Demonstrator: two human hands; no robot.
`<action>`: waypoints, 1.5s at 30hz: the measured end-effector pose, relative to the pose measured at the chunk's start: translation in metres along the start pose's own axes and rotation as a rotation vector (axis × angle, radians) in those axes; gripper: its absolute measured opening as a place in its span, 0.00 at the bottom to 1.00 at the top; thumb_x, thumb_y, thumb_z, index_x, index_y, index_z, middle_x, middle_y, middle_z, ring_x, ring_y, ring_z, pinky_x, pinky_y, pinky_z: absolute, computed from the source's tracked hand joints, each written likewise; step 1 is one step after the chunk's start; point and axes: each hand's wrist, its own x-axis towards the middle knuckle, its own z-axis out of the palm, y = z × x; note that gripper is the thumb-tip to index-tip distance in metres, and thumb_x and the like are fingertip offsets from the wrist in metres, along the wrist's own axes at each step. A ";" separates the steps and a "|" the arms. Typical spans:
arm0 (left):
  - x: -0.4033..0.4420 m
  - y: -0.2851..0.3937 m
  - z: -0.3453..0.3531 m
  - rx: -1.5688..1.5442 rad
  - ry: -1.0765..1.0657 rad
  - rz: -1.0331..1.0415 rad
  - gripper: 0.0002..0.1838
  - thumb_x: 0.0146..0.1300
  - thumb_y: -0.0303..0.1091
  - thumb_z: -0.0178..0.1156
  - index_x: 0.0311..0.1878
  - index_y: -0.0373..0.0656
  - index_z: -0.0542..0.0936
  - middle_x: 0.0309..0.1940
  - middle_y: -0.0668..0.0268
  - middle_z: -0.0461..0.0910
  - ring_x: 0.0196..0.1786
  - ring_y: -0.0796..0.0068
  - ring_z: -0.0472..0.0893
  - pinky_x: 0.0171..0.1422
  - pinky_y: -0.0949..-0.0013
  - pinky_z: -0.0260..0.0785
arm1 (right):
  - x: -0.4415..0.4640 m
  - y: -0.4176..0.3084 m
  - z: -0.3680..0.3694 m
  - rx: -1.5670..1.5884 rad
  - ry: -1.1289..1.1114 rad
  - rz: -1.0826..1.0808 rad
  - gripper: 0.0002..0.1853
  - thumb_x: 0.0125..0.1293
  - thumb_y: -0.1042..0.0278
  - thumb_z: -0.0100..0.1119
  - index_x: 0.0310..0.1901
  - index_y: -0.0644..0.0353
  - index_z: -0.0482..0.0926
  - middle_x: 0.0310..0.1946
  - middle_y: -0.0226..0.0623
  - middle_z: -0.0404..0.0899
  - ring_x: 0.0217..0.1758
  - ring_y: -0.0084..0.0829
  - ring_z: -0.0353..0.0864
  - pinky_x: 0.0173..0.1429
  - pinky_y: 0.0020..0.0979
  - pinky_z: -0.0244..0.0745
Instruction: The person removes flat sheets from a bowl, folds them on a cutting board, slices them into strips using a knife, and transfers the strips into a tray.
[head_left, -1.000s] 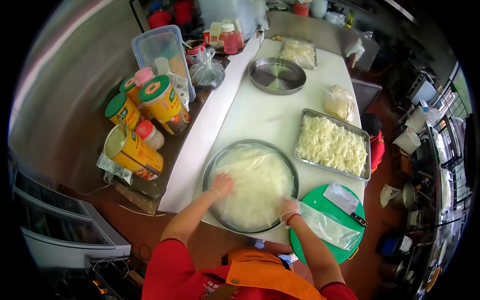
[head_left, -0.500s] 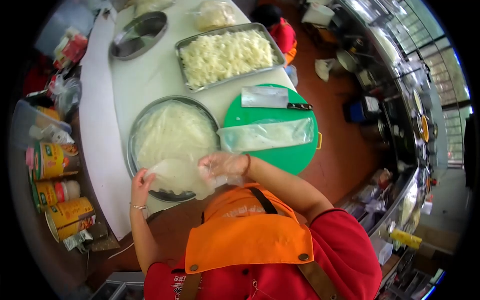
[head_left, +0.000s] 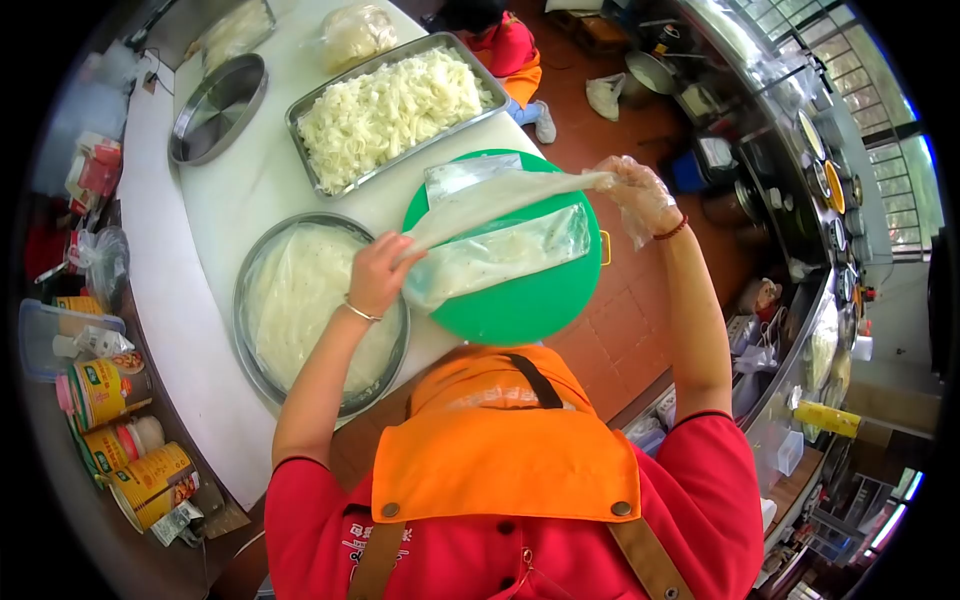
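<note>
Stretched over a round green cutting board (head_left: 500, 318) is a thin, translucent white noodle sheet (head_left: 480, 205). My left hand (head_left: 380, 272) grips its left end, near the edge of the board. The other end is pinched in my right hand (head_left: 642, 198), which wears a clear plastic glove and is held out past the board's right side. Beneath it on the board lies a folded strip of pale sheets (head_left: 505, 255) with clear film at its right end. A cleaver blade (head_left: 470, 175) shows behind the raised sheet; its handle is hidden. A round metal pan (head_left: 240, 300) holds more pale sheets.
A rectangular metal tray (head_left: 395, 158) heaped with cut white noodles stands farther back. Beyond are a round metal pan (head_left: 218, 110) and a bagged pale lump (head_left: 357, 38). Several labelled cans (head_left: 152, 485) stand at the left. Someone in red and orange (head_left: 515, 60) crouches past the table.
Both hands have moved from the round pan to the green board, carrying a sheet. My right hand has swung far right, stretching the sheet, which now covers part of the cleaver.
</note>
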 end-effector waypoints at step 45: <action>0.214 0.019 0.231 0.192 -0.607 0.916 0.05 0.57 0.33 0.62 0.29 0.47 0.76 0.30 0.68 0.77 0.40 0.67 0.80 0.45 0.64 0.73 | -0.112 0.074 0.066 -0.998 0.505 0.343 0.15 0.70 0.55 0.55 0.42 0.61 0.76 0.42 0.50 0.82 0.45 0.50 0.83 0.47 0.48 0.78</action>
